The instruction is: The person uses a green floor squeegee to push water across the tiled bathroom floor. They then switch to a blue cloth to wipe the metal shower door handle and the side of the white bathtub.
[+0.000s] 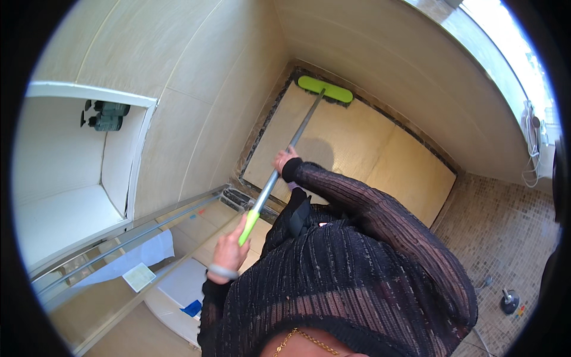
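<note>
- Head view: left hand [230,253] curled around the lime-green grip [248,227] of what looks like a push broom [306,123].
- Right hand [286,160] wrapped around its grey pole.
- Lime-green broom head [333,91] near a corner of the tan floor [363,157].

You're in bathroom, at shower area. Ahead: rectangular, cream-coloured shower floor [380,169] edged with dark, stained border, closed in by large, glossy beige wall tiles [143,53]. To your right: wall of small brown-and-beige mosaic tiles [493,220] carrying round, dark shower control [509,301]. To your left: white, box-shaped wall niche [53,205] holding dark green pump bottles [108,122]. Bright window [505,35] upper right. Home or lodging: can't tell.
</note>
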A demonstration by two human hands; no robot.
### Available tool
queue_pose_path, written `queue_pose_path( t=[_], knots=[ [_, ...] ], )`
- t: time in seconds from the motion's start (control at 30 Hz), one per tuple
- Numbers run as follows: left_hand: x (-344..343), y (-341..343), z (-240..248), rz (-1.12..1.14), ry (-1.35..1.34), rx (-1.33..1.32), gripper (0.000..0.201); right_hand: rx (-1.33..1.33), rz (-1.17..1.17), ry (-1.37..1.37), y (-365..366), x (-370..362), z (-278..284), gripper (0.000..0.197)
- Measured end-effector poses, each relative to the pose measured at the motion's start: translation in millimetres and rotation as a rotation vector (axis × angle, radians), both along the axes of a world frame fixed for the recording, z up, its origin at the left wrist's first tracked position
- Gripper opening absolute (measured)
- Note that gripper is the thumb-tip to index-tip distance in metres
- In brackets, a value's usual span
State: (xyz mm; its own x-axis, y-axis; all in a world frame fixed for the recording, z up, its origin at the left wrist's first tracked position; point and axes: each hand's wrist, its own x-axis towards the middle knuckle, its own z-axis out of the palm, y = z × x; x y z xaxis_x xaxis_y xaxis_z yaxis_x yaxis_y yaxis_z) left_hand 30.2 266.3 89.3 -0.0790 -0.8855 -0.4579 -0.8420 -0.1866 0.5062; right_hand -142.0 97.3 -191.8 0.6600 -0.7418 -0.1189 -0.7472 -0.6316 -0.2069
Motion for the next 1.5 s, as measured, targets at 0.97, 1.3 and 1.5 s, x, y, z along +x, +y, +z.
queue_pose_path(
  t=[0.97,1.3,1.5],
  knots=[
    [50,-44,49,-0.248,-0.016,0.126,0.059,0.396,0.119,-0.266,37,2,16,0.025],
    [-9,-57,-92,-0.168,0.297,-0.029,0.052,0.21,-0.168,-0.027,-8,-108,-20,0.016],
    [-1,-76,-30,-0.315,0.126,0.078,0.061,0.264,-0.16,0.046,1,-83,-11,0.016]
  ],
)
